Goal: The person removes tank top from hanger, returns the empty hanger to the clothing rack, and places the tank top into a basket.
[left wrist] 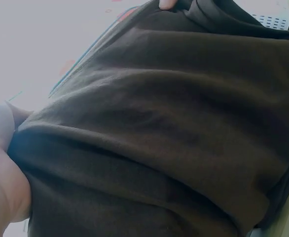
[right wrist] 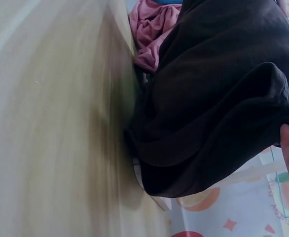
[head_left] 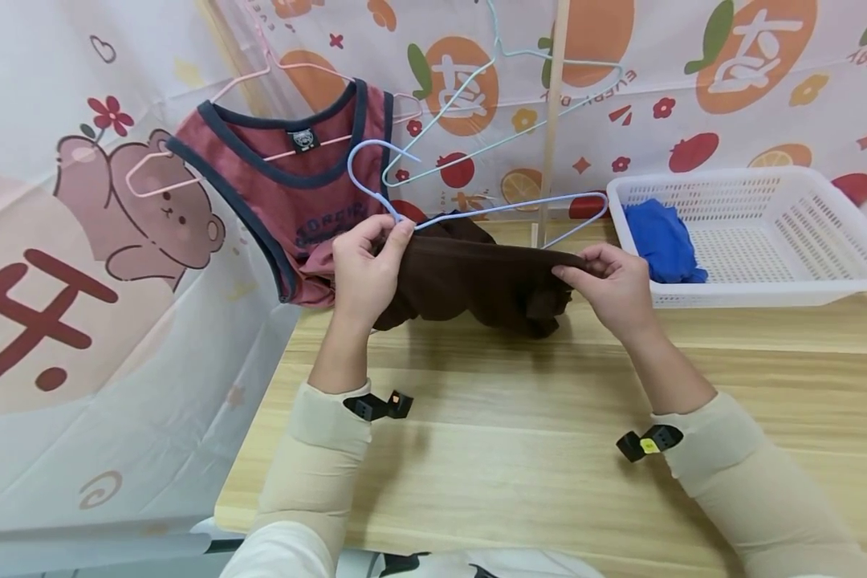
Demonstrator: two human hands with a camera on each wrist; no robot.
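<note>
A dark brown garment [head_left: 470, 277] hangs in folds between both hands, over the far part of the table. My left hand [head_left: 367, 269] pinches its upper edge together with the neck of a light blue hanger [head_left: 506, 209]. The hanger's hook rises above that hand, and its right arm reaches out behind the cloth; its left arm is hidden. My right hand [head_left: 614, 289] pinches the garment's other upper corner near the hanger's right end. In the left wrist view the brown cloth [left wrist: 159, 113] spreads wide, and in the right wrist view its lower folds [right wrist: 203, 123] droop beside the tabletop.
A pink sleeveless top [head_left: 296, 181] with navy trim hangs on a pink hanger [head_left: 166, 189] at the left. Behind hangs a mint green hanger [head_left: 470, 152] near a pale upright pole [head_left: 551, 120]. A white basket [head_left: 751, 293] holds blue cloth [head_left: 661, 241] on the wooden table [head_left: 491, 449].
</note>
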